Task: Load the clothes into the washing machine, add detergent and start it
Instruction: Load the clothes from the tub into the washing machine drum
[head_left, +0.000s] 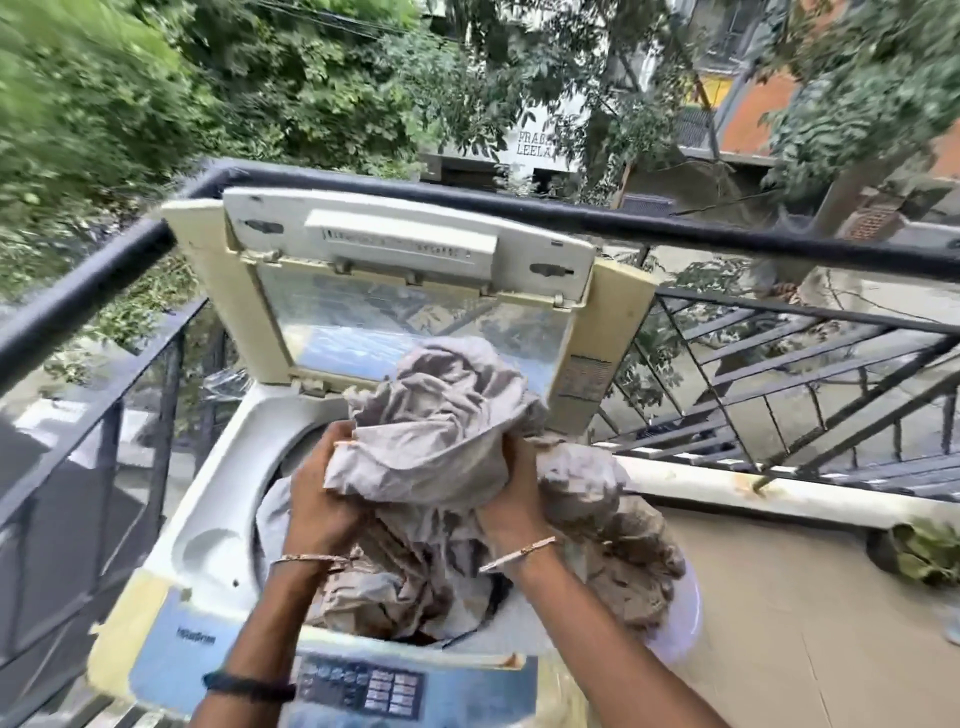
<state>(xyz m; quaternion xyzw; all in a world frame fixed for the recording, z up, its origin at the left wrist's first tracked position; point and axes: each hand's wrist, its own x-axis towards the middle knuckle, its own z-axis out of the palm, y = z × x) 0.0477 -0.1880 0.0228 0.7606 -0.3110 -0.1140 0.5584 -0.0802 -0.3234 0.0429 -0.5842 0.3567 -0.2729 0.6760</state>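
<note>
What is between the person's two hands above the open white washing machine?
A crumpled grey-beige cloth fills the gap; the left hand and right hand both grip it above the white washing machine. The head view shows this.

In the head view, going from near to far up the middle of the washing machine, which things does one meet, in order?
Control panel → grey cloth → open lid → black railing → trees.

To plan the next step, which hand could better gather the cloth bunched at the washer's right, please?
Likely the right hand: it grips the cloth beside that bunch; the left hand is farther.
</note>
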